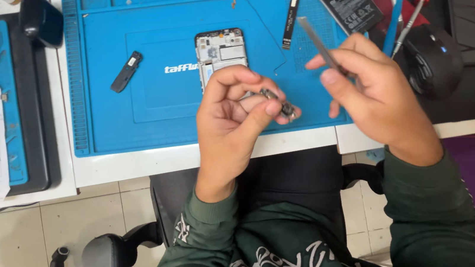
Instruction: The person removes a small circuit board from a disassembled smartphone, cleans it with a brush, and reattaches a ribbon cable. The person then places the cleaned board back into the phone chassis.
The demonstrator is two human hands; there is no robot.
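left hand [230,119] pinching small silver metal component [278,102] at fingertips, lifted clear for access | right hand [371,79] gripping slim grey metal tweezers [320,46], tips raised | opened phone chassis [220,52] flat on blue silicone work mat [128,116], behind hands

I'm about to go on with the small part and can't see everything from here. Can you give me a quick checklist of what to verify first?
1. Small metal component pinched in left hand: ok.
2. Grey metal tweezers held in right hand: ok.
3. Tweezer tips touching the component: cannot tell, blurred.
4. Opened phone frame lying flat on blue silicone repair mat: ok.
5. Black rectangular battery set apart from the frame: ok.
6. Black flex strip lying apart on the mat: ok.
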